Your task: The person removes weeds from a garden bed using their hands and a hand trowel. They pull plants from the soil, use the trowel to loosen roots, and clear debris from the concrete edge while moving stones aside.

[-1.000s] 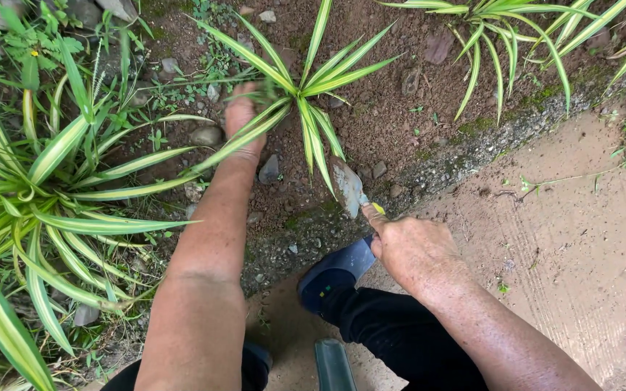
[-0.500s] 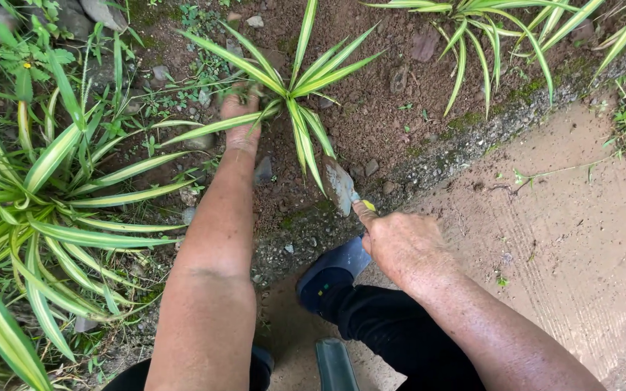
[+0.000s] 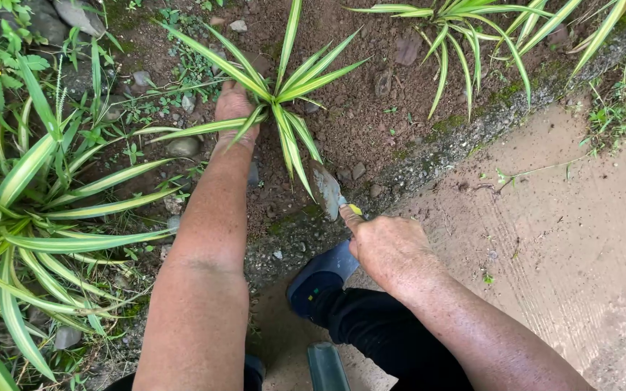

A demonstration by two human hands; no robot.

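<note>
Trowel place: the trowel (image 3: 326, 190) is in centre of the frame, blade in the soil (image 3: 371, 116).
Right hand (image 3: 389, 250): closed around its handle.
Left hand (image 3: 235, 108): upper left of the trowel, at the striped plant (image 3: 284, 94); grip I cannot tell.
Trowel axis: blade points to upper left.

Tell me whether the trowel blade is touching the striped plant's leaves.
Cannot tell. In the head view the trowel, held in the right hand, has its blade right under a drooping leaf tip of the striped plant; they overlap, so contact is unclear.
</note>
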